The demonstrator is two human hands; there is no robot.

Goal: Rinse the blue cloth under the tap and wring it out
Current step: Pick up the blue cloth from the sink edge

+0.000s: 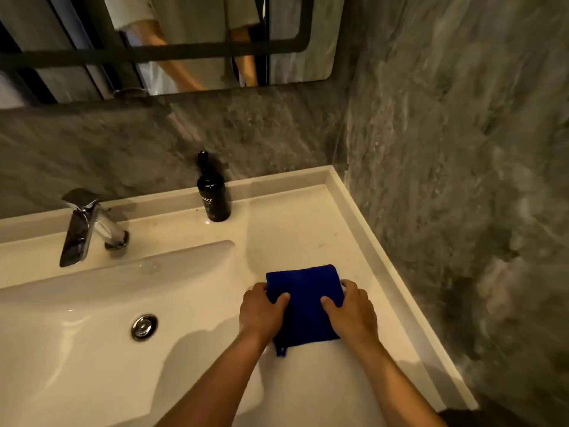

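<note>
- Blue folded microfibre cloth is seen lying flat on the pale stone counter, to the right of the white ceramic basin and near the front edge.
- It is held from both sides: the left hand is curled round its left edge and the right hand round its right edge, each with a thumb laid on top and fingers tucked at the side.
- The middle of the cloth is left showing between the two hands, and a small tag or corner hangs out at the near edge.
- The chrome lever tap stands well apart, at the far left; no running water can be made out.
- If the cloth is lifted by its edges alone, the fold is likely to fall open and one layer may slip from a grip.
- The dark glass bottle, standing upright between cloth and tap at the far side, could be knocked over were the carry swung wide.
- Water may be dripped over the counter if wringing is done away from the basin.
</note>
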